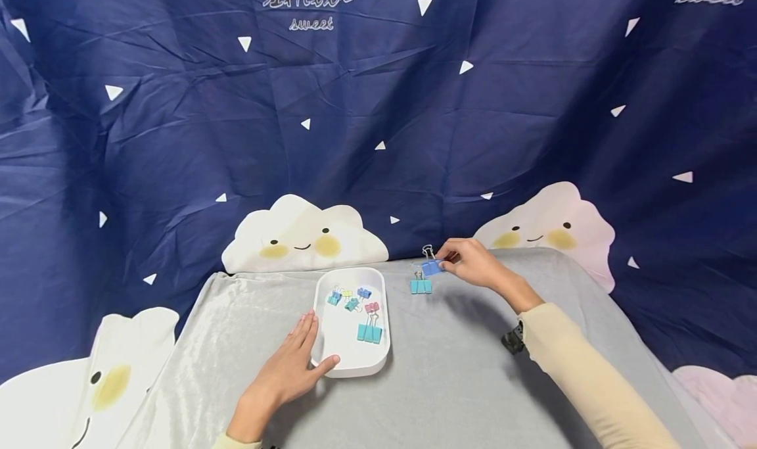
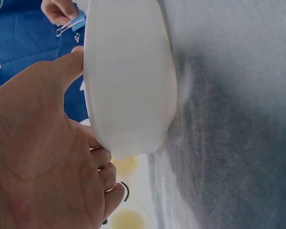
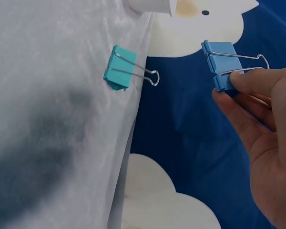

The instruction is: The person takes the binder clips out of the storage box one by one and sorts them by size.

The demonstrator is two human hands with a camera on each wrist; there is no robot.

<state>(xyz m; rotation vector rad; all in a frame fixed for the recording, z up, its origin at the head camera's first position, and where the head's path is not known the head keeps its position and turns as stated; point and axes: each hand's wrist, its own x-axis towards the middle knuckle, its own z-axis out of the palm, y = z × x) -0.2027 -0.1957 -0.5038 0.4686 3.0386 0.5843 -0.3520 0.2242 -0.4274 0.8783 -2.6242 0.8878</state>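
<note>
Between thumb and fingers, my right hand (image 1: 473, 263) pinches a blue binder clip (image 3: 226, 64), held above the far part of the table. A teal binder clip (image 1: 421, 286) lies on the cloth just below it, its wire handles pointing away in the head view. My left hand (image 1: 286, 373) rests against the near left corner of a white tray (image 1: 338, 345), fingers along the side wall and thumb on the near rim. Inside the tray are several small binder clips in blue, teal, yellow and pink, plus a larger teal binder clip (image 1: 369, 333).
A grey cloth (image 1: 449, 383) covers the table. Behind its far edge hangs a dark blue curtain (image 1: 378, 94) with white triangles and smiling clouds. A dark band (image 1: 513, 338) sits at the right wrist.
</note>
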